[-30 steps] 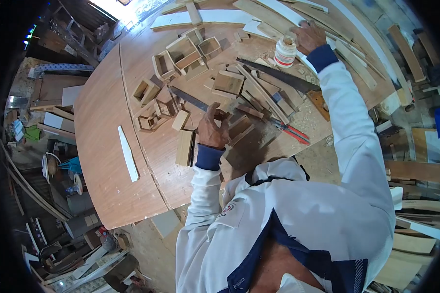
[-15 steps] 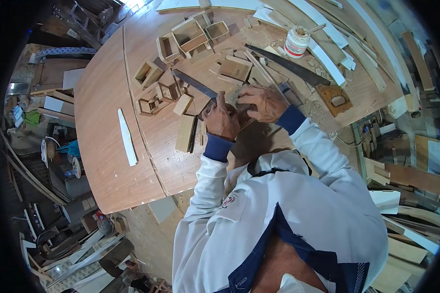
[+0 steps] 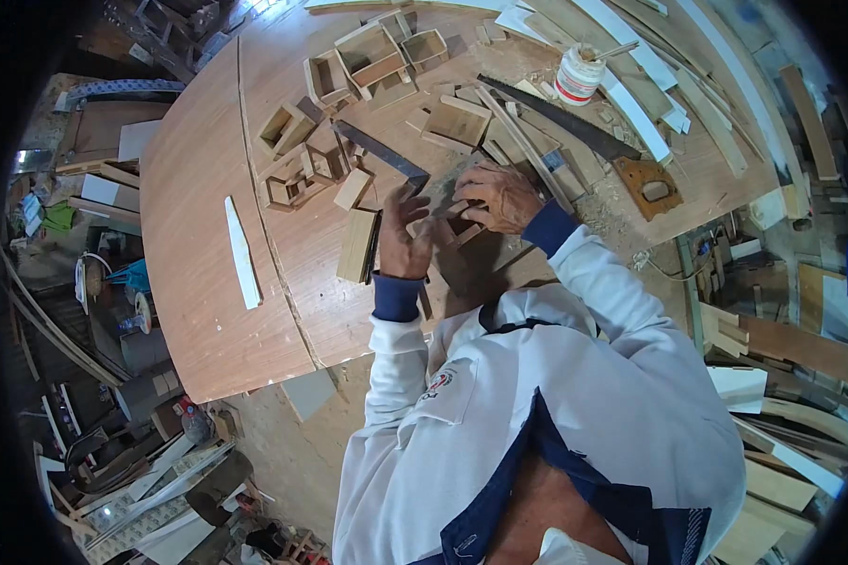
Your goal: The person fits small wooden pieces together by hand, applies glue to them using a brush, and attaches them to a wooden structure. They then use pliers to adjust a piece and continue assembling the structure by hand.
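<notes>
My right hand (image 3: 501, 196) has its fingers curled over the edge of a small wooden box (image 3: 462, 229), which lies partly in shadow near the table's front edge. My left hand (image 3: 405, 237) is just to the left of that box, fingers apart, holding nothing. Beyond my left hand lies a dark metal square (image 3: 377, 153). Left of my left wrist is a stack of wooden strips (image 3: 356, 247), with a small wood block (image 3: 352, 188) behind it. A pale wooden box (image 3: 456, 124) sits farther back, beyond my right hand.
Several small open wooden boxes (image 3: 372, 55) stand at the back of the table (image 3: 193, 207). A handsaw (image 3: 646, 188) lies to the right, near a white glue jar (image 3: 578, 75) with a stick in it. Long wood strips line the right edge. A white strip (image 3: 241, 252) lies left.
My left hand has drawn back to the left, away from the small box, and its fingers have opened. My right hand stays on the box, nearly in place.
</notes>
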The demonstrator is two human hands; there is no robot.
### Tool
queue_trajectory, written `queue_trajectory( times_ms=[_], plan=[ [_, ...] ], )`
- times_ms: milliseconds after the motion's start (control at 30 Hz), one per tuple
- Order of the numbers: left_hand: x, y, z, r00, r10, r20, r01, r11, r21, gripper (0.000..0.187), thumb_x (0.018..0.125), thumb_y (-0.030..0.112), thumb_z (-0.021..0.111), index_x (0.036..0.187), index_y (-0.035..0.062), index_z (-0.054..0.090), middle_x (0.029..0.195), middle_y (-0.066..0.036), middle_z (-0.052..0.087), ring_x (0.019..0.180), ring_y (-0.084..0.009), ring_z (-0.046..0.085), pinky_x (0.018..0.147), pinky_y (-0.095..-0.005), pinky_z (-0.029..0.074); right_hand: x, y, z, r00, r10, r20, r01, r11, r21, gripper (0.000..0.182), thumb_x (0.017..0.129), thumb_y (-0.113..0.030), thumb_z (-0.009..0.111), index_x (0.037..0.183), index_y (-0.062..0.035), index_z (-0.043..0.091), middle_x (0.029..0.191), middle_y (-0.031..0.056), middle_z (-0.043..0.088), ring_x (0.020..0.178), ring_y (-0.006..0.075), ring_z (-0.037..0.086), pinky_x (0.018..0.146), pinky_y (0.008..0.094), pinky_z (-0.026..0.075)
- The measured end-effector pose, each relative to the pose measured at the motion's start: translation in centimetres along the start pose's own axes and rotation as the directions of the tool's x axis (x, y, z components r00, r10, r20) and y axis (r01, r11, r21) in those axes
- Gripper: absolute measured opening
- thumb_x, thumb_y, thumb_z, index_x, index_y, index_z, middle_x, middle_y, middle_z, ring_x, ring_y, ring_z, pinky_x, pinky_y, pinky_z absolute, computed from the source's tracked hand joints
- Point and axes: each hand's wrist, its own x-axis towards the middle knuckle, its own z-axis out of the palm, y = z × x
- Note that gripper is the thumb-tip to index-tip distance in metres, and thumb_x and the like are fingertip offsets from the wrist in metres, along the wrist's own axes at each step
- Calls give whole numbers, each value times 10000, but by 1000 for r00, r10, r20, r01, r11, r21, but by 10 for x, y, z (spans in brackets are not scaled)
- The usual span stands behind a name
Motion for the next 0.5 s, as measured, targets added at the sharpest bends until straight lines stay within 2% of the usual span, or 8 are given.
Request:
queue_trajectory(
  times_ms=[67,133,200,333,400,433,500],
  plan=[
    [-9,-10,-9,981,-194,8,192,967,-167,455,851,-20,554,1277,-20,392,1088,-185,610,949,-220,608,825,-291,490,-1,1,1,1000,-10,12,10,1000,0,190,714,-167,684,888,-91,670,1000,50,603,972,276,555,851,389,466],
    [-12,-9,-12,969,-245,43,249,958,-140,444,880,29,555,1285,-42,388,1100,-195,610,916,-188,610,803,-268,490,0,3,2,1000,-20,22,20,1000,-2,186,728,-194,692,885,-97,673,997,48,605,966,271,557,847,387,466],
    [-14,-13,-12,948,-302,97,316,924,-216,422,885,69,570,1269,-52,444,1100,-175,622,874,-167,609,776,-252,483,1,3,4,999,-37,-4,37,999,-5,170,741,-207,690,875,-102,678,989,47,608,956,262,561,843,387,467],
    [-9,-15,-10,939,-328,102,343,913,-223,359,882,117,597,1201,-41,549,1058,-123,648,838,-145,608,761,-248,484,3,1,4,1000,-19,4,19,1000,18,158,751,-214,688,861,-101,679,982,47,609,958,257,559,841,388,467],
    [-8,-17,-9,937,-329,118,348,909,-229,262,879,135,609,1083,-25,641,974,-70,671,818,-124,605,757,-247,486,4,1,5,1000,-10,24,9,1000,27,144,761,-210,682,856,-102,677,983,45,606,969,258,552,847,389,465],
    [-7,-20,-10,937,-329,117,348,909,-229,262,879,135,609,1083,-25,641,974,-70,671,818,-124,605,757,-247,486,5,2,5,1000,-10,24,10,1000,28,144,761,-210,682,856,-102,677,983,45,606,969,258,552,847,389,465],
    [-6,-23,-13,937,-317,144,330,940,-81,225,879,138,605,1024,-20,672,917,-55,679,815,-115,607,754,-247,489,5,3,7,999,-25,36,23,999,40,134,761,-204,680,848,-102,675,987,43,604,984,260,545,866,391,456]
  ],
)
